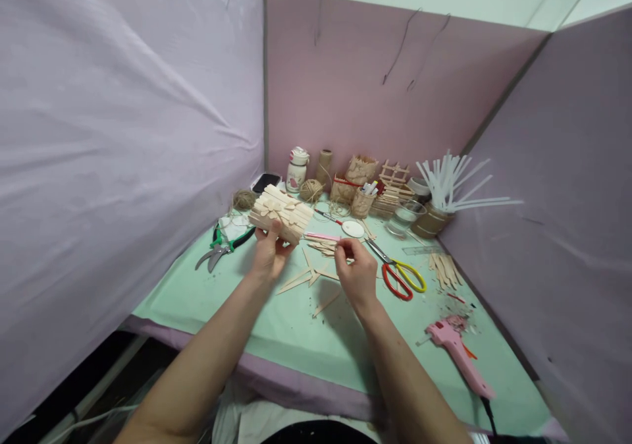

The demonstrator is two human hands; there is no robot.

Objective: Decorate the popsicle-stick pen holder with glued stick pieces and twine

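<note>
My left hand [269,251] is closed around the underside of a small box built from wooden craft sticks [280,213], holding it up above the green table mat [276,325]. My right hand [356,274] hovers just right of it, fingers pinched on something small I cannot make out, close to a pink pen-like tool [320,236]. Loose wooden sticks [309,276] lie crossed on the mat between and below both hands.
Red-and-yellow scissors [401,277] lie right of my right hand. A pink glue gun [459,355] rests near the front right. Green-handled pliers [222,246] sit at left. Twine rolls, a bottle [297,170], stick crafts and a cup of white glue sticks [444,197] line the back. Fabric-covered partitions enclose the table.
</note>
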